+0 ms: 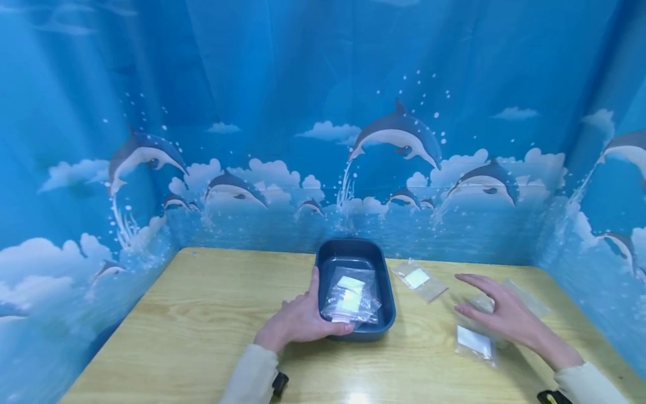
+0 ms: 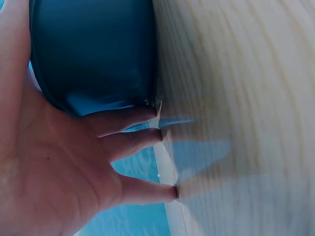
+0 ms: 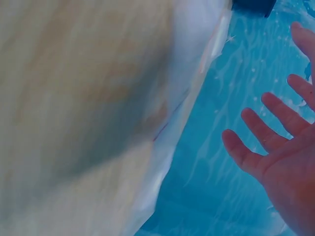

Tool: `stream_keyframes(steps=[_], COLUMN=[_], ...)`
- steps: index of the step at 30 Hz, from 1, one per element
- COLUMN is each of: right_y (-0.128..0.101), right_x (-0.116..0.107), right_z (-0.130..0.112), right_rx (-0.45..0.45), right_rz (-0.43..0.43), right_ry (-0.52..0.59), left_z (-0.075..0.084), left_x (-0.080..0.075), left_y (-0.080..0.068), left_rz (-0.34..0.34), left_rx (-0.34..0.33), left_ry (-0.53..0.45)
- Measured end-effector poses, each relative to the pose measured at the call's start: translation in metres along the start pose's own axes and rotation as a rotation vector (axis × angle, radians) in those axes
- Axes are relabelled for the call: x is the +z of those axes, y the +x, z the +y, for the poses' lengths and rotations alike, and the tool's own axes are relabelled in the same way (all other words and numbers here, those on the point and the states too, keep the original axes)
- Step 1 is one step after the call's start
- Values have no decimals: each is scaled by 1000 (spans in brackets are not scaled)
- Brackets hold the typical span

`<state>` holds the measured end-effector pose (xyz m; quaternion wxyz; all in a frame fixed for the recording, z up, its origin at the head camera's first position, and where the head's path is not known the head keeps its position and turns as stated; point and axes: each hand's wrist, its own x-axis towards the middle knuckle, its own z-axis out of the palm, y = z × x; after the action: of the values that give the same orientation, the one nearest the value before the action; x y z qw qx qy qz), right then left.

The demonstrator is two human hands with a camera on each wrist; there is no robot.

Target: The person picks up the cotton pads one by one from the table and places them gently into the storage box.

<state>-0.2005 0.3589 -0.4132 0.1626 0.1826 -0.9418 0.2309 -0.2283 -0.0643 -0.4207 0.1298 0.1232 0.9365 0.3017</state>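
Note:
A dark blue plastic bin (image 1: pixel 387 289) stands on the table, holding several clear plastic bags (image 1: pixel 350 294) with white labels. At its near left corner is my left hand (image 1: pixel 305 317), thumb along the near rim and index finger up the left side. The left wrist view shows this hand's other fingers (image 2: pixel 147 191) straight and spread, tips at the table. Over on the right, my right hand (image 1: pixel 504 311) hovers with fingers apart, holding nothing visible. Below it lies a labelled clear bag (image 1: pixel 474 342), partly covered by the hand.
Another labelled clear bag (image 1: pixel 419 279) lies right of the bin. Further clear plastic (image 1: pixel 527 297) lies behind the right hand, its contents hard to make out. The wooden table (image 1: pixel 212 303) ends against a blue dolphin-print curtain (image 1: pixel 282 140) at the back and sides.

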Motion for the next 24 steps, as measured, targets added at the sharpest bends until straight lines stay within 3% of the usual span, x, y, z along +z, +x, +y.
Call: stream_keyframes(steps=[7,15,24], right_y=[-15,-23,-34], right_x=[4,4,9], right_z=[20,26,29], right_rx=[-69,-51,-54], right_rz=[100,-2,-42], right_ry=[-75,-157,-208], left_z=[-3,-2,-2], left_x=[-1,-5,-4], left_y=[-1,0,0], left_rz=[-4,8,-5], left_rx=[16,14,7], left_ry=[-4,1,17])
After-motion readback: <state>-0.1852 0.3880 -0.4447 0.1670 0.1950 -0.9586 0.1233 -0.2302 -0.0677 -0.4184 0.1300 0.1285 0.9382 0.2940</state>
